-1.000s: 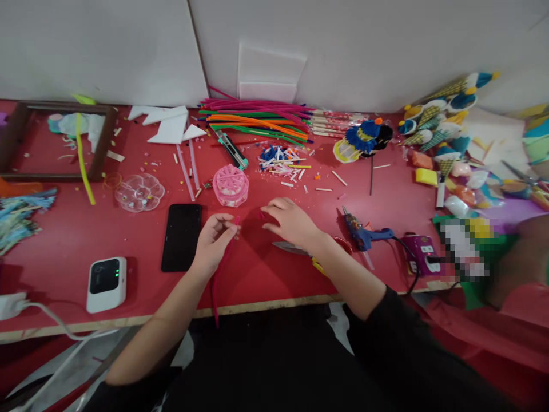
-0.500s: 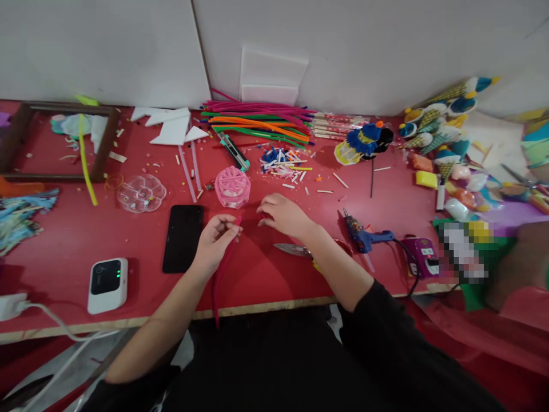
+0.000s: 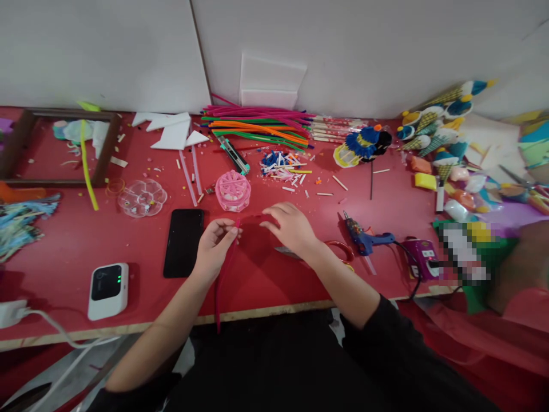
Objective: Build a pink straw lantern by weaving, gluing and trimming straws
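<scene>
A magenta pipe cleaner (image 3: 218, 297) is pinched near its upper end between the thumb and fingers of my left hand (image 3: 217, 243). Its long tail hangs down past the table's front edge. Across a small gap, my right hand (image 3: 294, 229) has its thumb and fingers drawn together around a thin dark pink bit, too small to make out. Scissors (image 3: 341, 249) with red handles lie partly hidden under my right forearm. Just beyond my hands sits a pink lidded container (image 3: 233, 191). A black phone (image 3: 184, 243) lies left of my left hand.
Bundled pipe cleaners (image 3: 257, 123), a box cutter (image 3: 234, 154) and cut pieces (image 3: 281, 165) lie at the back. Right are a blue glue gun (image 3: 364, 237), its cord, a purple power box (image 3: 420, 257) and small cone figures (image 3: 446, 160). A white device (image 3: 108, 290) stands left.
My right hand has shifted slightly, its fingers more together, with the dark pink bit showing at their tips. My left hand keeps its pinch on the pipe cleaner. The view has tilted slightly.
</scene>
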